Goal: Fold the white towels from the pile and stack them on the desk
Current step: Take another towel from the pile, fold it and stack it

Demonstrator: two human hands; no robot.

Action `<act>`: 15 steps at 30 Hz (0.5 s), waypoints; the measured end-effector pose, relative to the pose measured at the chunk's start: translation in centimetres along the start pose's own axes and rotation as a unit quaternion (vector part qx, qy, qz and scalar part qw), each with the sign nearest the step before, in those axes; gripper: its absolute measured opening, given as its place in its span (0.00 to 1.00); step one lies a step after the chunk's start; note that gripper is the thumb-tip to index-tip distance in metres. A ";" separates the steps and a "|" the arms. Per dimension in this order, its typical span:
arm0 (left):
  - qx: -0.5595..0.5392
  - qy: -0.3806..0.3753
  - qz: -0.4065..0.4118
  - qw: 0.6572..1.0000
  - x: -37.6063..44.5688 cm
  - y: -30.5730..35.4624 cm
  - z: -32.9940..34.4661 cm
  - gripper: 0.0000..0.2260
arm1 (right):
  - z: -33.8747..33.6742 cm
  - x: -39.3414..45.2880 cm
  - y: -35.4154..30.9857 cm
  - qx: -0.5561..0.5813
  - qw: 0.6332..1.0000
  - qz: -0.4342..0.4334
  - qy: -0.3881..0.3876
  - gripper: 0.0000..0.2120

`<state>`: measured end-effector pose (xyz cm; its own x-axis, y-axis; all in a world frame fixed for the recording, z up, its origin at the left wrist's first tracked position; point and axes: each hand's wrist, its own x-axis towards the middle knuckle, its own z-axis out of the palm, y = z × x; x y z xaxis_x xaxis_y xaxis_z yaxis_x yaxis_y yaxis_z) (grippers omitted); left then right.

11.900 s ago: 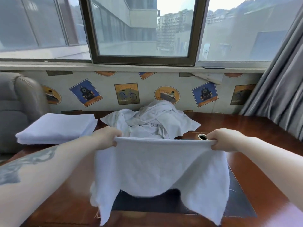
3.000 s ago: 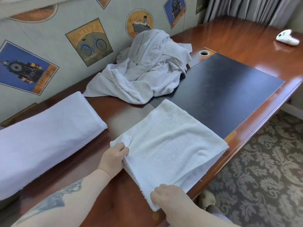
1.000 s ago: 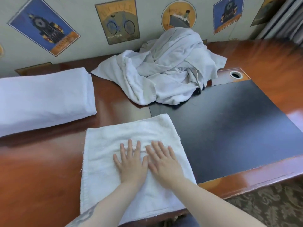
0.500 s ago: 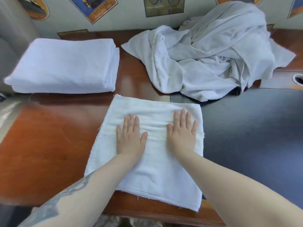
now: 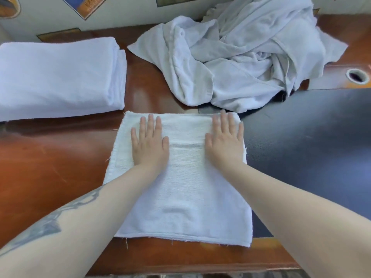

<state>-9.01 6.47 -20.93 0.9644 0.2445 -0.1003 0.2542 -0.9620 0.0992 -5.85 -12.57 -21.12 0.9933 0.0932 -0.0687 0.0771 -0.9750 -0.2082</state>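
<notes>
Both palms flat on the folded towel (image 5: 180,177), pressing it smooth at the near edge of the desk (image 5: 50,167)

Your left hand (image 5: 149,145) and right hand (image 5: 224,143) lie spread on the towel's far half, fingers straight, gripping nothing. The towel sits half on bare wood, half on the dark mat (image 5: 311,147), its long axis running from you toward the pile (image 5: 241,57), far short edge just short of the pile's hem. Watch the near edge: it lies close to the desk's lip, so pulling your palms toward you could drag it over. Lifting it carelessly to the stack (image 5: 58,77) on your left would probably let the layers slide apart, since only their own weight holds the folds. Keep it clear of the pile, or loose cloth may snag and follow
</notes>
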 end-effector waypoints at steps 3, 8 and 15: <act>0.001 -0.027 0.086 0.996 0.9 2.7 0.5 0.25 | 1.0 -0.2 -4.7 0.065 0.990 -0.115 -0.056 0.27; -0.020 -0.032 0.045 0.998 2.9 0.1 1.2 0.26 | 2.0 1.5 -1.8 0.019 0.998 -0.028 -0.050 0.30; -0.010 0.003 -0.001 1.000 1.5 -3.5 0.2 0.25 | 0.7 -0.5 1.6 -0.026 0.995 0.095 0.004 0.30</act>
<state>-8.50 10.16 -21.64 0.9645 0.2467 -0.0946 0.2570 -0.9592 0.1181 -6.32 -14.03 -22.11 0.9911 -0.0943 -0.0940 -0.1070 -0.9841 -0.1416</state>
